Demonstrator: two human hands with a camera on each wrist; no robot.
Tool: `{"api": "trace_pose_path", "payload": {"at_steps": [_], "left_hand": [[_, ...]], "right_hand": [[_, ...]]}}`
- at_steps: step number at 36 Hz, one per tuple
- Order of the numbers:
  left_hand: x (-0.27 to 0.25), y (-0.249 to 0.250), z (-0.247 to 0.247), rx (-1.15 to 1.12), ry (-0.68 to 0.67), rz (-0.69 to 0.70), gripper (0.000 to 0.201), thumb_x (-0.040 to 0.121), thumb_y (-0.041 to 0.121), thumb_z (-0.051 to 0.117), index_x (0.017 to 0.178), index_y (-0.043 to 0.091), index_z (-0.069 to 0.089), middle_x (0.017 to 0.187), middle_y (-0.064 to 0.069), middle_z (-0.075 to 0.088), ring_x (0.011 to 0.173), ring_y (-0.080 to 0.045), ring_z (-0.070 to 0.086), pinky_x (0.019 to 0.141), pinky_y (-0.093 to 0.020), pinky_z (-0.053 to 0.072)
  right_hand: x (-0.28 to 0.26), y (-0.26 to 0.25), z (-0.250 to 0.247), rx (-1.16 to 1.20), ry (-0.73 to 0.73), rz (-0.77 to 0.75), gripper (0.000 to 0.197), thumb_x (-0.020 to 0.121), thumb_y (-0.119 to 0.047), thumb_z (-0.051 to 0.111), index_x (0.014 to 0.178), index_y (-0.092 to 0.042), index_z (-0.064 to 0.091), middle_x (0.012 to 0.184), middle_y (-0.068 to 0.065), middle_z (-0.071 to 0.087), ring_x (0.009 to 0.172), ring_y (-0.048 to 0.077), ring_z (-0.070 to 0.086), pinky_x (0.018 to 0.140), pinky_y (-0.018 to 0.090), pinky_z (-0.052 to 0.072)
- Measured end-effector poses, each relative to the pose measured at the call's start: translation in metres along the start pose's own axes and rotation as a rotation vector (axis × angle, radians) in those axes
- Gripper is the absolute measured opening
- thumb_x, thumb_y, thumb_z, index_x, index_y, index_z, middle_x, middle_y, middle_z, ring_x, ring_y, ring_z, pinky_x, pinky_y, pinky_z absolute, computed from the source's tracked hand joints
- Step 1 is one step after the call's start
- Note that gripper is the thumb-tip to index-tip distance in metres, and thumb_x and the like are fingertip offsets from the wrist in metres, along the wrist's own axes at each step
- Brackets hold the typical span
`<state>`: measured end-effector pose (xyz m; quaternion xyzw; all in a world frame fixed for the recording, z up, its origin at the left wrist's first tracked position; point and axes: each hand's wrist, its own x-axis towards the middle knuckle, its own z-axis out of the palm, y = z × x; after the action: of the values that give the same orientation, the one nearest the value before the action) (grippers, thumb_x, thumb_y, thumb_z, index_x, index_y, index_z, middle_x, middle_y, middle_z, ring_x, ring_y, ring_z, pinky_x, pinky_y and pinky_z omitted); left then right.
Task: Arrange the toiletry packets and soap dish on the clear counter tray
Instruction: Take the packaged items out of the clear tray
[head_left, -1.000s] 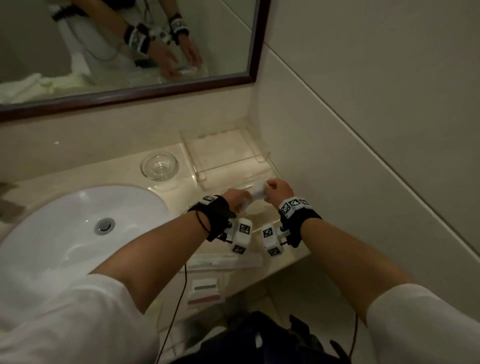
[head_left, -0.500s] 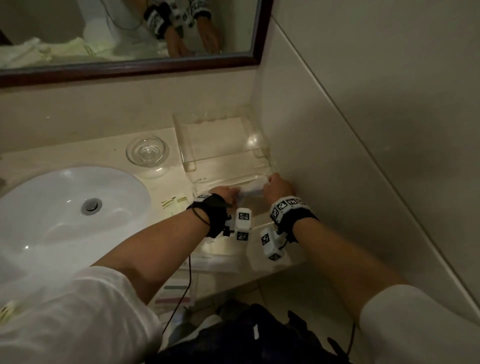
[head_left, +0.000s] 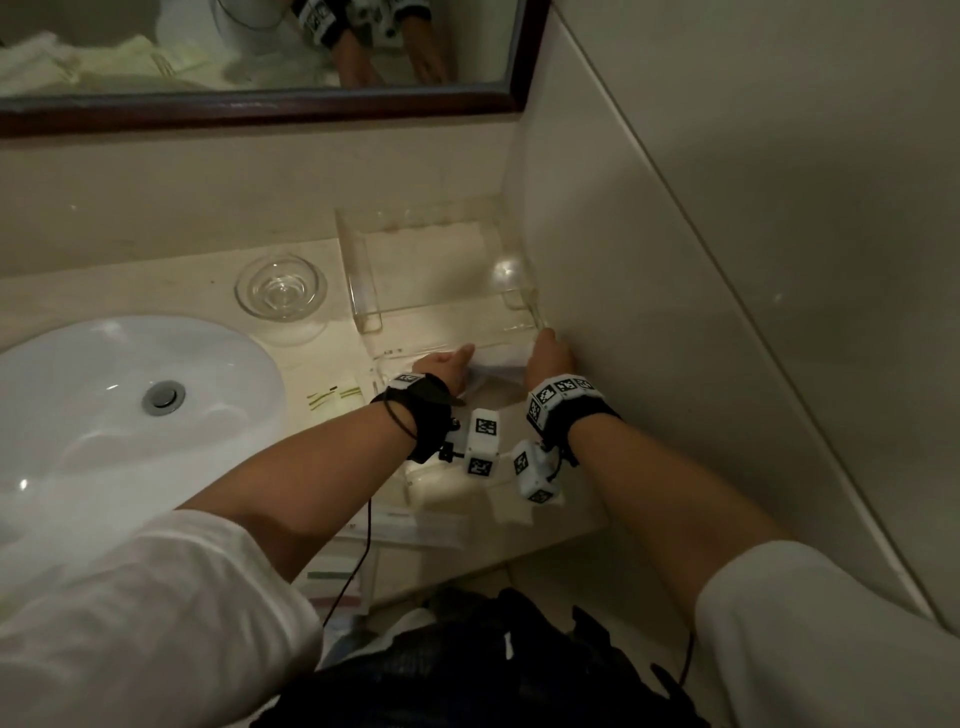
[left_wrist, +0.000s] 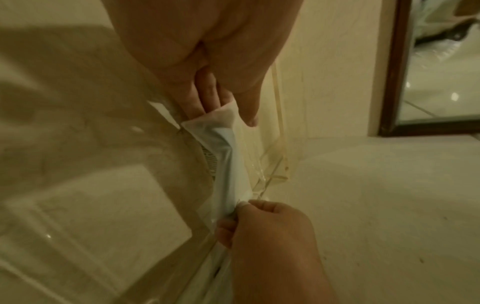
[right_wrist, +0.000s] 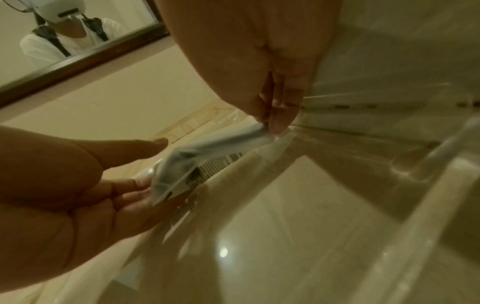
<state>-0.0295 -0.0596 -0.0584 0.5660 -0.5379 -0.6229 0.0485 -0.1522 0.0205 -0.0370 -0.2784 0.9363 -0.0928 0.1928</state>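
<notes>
Beige stone forms the counter (head_left: 197, 270), which is met by a tiled wall on the right and a dark-framed mirror (head_left: 260, 109) behind. A white sink (head_left: 104, 395) is set into it on the left, and a round glass soap dish (head_left: 280, 287) stands between the sink and a clear tray (head_left: 363, 280) in the corner. At the tray's near edge a white packet (head_left: 493, 364) is held between both hands. Its left end is supported by the left hand (head_left: 448, 366), whose fingers (right_wrist: 135, 195) lie nearly straight beneath it with the thumb apart above. Its right end is pinched by the right hand (head_left: 548, 358) between thumb and fingertips (right_wrist: 280, 121). More packets lie on the counter nearer the person, partly hidden by the wrists.
</notes>
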Motion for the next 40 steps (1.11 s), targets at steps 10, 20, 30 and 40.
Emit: {"api": "trace_pose_path", "payload": {"at_steps": [10, 20, 30, 40], "left_hand": [[0.004, 0.002, -0.012, 0.072, -0.130, -0.067, 0.037, 0.080, 0.023, 0.075, 0.057, 0.020, 0.046, 0.039, 0.001, 0.048, 0.053, -0.024, 0.047, 0.053, -0.029, 0.044], [0.002, 0.003, -0.018, 0.196, -0.115, -0.025, 0.044, 0.090, 0.044, 0.057, 0.125, 0.018, 0.059, 0.122, 0.000, 0.061, 0.109, -0.019, 0.060, 0.086, -0.021, 0.048], [0.009, -0.006, -0.016, -0.050, -0.106, -0.092, 0.015, 0.086, 0.022, 0.068, 0.100, 0.016, 0.070, 0.070, -0.001, 0.065, 0.063, -0.014, 0.061, 0.052, -0.017, 0.053], [0.009, -0.010, -0.009, -0.212, -0.041, -0.095, 0.002, 0.083, 0.014, 0.071, 0.083, 0.012, 0.072, 0.063, -0.003, 0.064, 0.053, -0.014, 0.059, 0.044, -0.015, 0.050]], "right_hand": [[0.002, 0.001, -0.006, -0.016, -0.030, -0.070, 0.024, 0.094, -0.004, 0.041, 0.117, -0.001, 0.049, 0.114, 0.019, 0.057, 0.106, 0.031, 0.058, 0.087, 0.037, 0.047], [0.003, 0.007, -0.003, -0.062, 0.029, -0.157, 0.028, 0.092, 0.003, 0.035, 0.111, -0.002, 0.055, 0.102, 0.024, 0.063, 0.091, 0.035, 0.064, 0.074, 0.037, 0.052], [0.001, 0.005, 0.002, -0.248, -0.028, -0.215, 0.025, 0.095, 0.002, 0.040, 0.115, -0.002, 0.055, 0.120, 0.018, 0.056, 0.104, 0.033, 0.059, 0.087, 0.036, 0.049], [0.003, -0.003, 0.007, -0.381, -0.033, -0.196, 0.031, 0.096, 0.001, 0.040, 0.126, 0.000, 0.047, 0.131, 0.017, 0.045, 0.109, 0.033, 0.059, 0.089, 0.037, 0.049]]}}
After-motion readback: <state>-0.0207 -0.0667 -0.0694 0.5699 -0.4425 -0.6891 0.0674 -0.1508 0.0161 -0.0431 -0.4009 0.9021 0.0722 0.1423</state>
